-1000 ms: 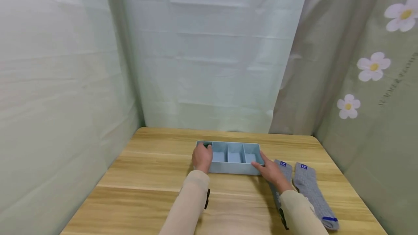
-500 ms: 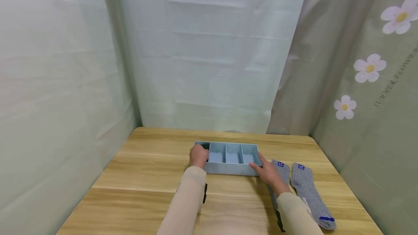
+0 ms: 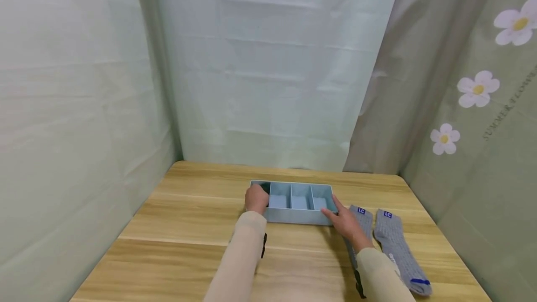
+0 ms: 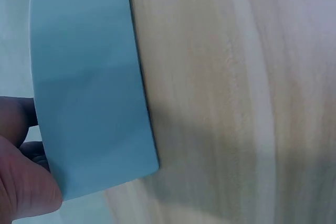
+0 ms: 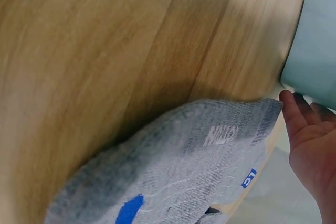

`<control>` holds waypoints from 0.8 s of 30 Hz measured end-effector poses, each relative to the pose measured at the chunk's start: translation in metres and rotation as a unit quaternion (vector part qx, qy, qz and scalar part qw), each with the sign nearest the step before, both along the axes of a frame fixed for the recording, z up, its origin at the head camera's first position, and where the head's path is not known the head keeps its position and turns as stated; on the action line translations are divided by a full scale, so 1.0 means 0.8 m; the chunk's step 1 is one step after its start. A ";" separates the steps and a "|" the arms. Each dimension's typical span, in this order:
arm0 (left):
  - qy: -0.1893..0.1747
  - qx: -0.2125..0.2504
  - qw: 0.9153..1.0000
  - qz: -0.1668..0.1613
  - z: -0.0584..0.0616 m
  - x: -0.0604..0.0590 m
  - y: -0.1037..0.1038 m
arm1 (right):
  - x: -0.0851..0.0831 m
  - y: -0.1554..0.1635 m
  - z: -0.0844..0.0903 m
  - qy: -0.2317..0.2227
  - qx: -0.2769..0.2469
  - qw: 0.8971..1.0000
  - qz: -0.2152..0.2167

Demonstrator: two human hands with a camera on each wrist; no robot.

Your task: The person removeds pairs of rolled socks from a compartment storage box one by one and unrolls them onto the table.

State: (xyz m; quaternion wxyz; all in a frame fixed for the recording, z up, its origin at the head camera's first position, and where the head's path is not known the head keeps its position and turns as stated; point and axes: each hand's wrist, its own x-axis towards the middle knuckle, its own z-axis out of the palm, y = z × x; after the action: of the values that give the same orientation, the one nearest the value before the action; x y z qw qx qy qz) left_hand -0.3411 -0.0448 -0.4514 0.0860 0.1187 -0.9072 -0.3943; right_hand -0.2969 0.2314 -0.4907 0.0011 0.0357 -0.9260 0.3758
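1. Because its walls look thin and plastic, the blue four-compartment organizer (image 3: 298, 216), upright on the wooden table (image 3: 180, 218), probably handles light, stiff and slightly slippery; its ends seem the best holds.
2. At its right end rests the right hand (image 3: 347, 223), fingers straight and thumb spread from them.
3. The left hand (image 3: 256, 198) dips into the leftmost compartment (something dark (image 3: 265, 186) shows there, perhaps cloth); its fingertips are hidden, so I cannot tell whether they grip anything.
4. One grey sock (image 3: 364, 218) lies partly hidden behind the right arm (image 3: 379, 274).
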 end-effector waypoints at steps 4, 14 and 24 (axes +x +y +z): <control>0.019 0.025 1.000 0.001 -0.003 -0.003 -0.004 | 0.000 0.000 0.001 0.005 -0.003 1.000 0.001; 0.060 0.058 0.996 -0.009 -0.014 -0.011 -0.004 | -0.001 0.000 0.001 0.012 -0.005 1.000 0.002; 0.103 0.086 0.991 -0.023 -0.013 -0.013 -0.014 | 0.000 -0.002 0.002 0.006 0.006 1.000 -0.002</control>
State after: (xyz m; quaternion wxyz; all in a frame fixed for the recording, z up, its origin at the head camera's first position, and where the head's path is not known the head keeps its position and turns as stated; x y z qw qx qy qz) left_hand -0.3514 -0.0561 -0.4615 0.1588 0.0635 -0.8589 -0.4827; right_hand -0.2968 0.2302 -0.4893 0.0073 0.0360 -0.9284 0.3698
